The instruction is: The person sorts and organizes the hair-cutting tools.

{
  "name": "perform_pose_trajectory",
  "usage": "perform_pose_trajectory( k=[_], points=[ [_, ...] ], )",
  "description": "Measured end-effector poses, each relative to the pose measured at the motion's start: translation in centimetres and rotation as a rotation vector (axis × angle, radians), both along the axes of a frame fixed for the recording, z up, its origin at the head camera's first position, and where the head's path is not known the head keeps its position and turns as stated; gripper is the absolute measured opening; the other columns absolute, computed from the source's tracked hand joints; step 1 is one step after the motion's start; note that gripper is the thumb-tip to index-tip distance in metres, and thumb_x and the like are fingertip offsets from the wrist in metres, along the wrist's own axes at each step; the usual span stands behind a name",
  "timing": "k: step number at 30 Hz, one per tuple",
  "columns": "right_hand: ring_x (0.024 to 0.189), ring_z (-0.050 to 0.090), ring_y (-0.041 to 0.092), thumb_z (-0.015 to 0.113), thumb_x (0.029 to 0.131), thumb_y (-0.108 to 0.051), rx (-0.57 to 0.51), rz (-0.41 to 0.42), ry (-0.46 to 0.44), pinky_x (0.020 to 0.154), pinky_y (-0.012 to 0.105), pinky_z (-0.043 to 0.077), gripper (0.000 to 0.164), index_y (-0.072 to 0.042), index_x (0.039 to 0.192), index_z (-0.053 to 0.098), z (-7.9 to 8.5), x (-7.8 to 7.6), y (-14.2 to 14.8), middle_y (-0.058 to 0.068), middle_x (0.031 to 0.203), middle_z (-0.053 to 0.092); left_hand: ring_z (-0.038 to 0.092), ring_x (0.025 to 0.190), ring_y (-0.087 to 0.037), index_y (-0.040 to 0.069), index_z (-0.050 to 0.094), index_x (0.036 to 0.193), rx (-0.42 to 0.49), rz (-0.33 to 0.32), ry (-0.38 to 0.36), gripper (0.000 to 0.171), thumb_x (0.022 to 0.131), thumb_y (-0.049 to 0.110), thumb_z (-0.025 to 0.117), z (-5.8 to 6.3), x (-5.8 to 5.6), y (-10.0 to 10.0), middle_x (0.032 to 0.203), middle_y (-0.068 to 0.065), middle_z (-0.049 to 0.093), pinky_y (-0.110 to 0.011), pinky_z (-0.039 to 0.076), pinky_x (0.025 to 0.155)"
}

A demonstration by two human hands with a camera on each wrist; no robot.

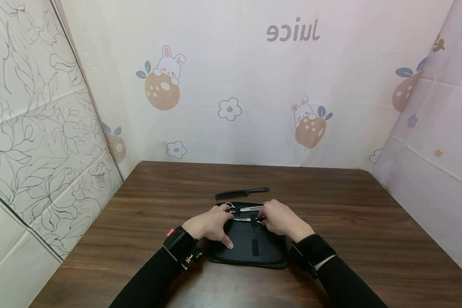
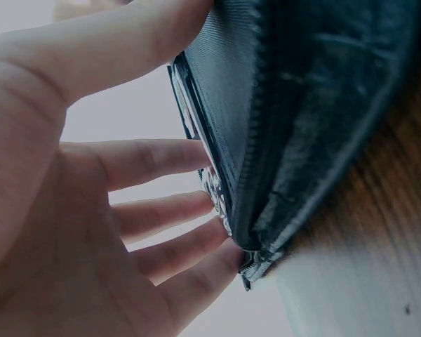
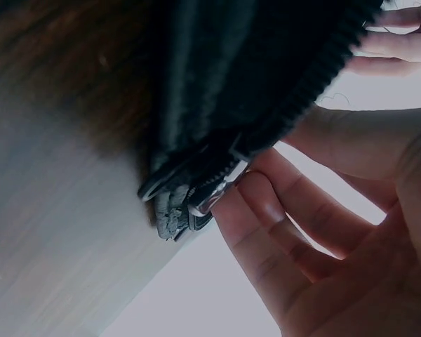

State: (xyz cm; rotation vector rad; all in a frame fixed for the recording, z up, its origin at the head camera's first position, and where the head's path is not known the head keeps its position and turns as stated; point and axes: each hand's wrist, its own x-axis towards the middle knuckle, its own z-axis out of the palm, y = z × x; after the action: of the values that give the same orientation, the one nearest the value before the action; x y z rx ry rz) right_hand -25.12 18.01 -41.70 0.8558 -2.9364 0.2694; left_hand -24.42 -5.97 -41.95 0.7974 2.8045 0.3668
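Nearest are two black sleeves [image 1: 146,278], each ending at a black wrist strap [image 1: 312,254]; the left strap bears a small red tag [image 1: 170,232]. Between the wrists, a flat black case with rounded corners and a zipped edge [image 1: 235,252] lies on the near half of a dark brown wood-grain table [image 1: 350,205]. A short black band [image 1: 255,247] crosses its surface on the near side. The left hand [image 1: 211,224] is spread over the left side of the case, thumb on its near part, fingers extended to its far left edge; it rests there and clasps nothing. The right hand [image 1: 282,219] reaches over the far right part with bent fingers, at the right end of a slim silver pair of scissors [image 1: 241,219]; whether it pinches the scissors, I cannot tell. Just beyond, a second silver pair of scissors with a ring handle at the left [image 1: 250,209] lies across the case, its right end by the right hand. Past the case's far edge is a black comb with a slim handle [image 1: 232,194]. Farthest hangs a white sheet printed with rabbits and fruit [image 1: 235,64]
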Motion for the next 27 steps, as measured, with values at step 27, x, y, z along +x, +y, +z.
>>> perform_pose_trajectory(
  k=[27],
  points=[
    [0.078,0.064,0.015,0.077,0.089,-0.002,-0.013,-0.030,-0.038,0.070,0.035,0.054,0.010,-0.010,0.093,0.079,-0.1,-0.2,-1.3,0.003,0.090,0.072,0.033,0.146,-0.031,0.012,0.059,0.142,-0.005,-0.008,-0.011,0.082,0.074,0.047,0.090,0.1,0.1,-0.1,0.160,-0.009,0.034,-0.045,0.041,0.109]
  ],
)
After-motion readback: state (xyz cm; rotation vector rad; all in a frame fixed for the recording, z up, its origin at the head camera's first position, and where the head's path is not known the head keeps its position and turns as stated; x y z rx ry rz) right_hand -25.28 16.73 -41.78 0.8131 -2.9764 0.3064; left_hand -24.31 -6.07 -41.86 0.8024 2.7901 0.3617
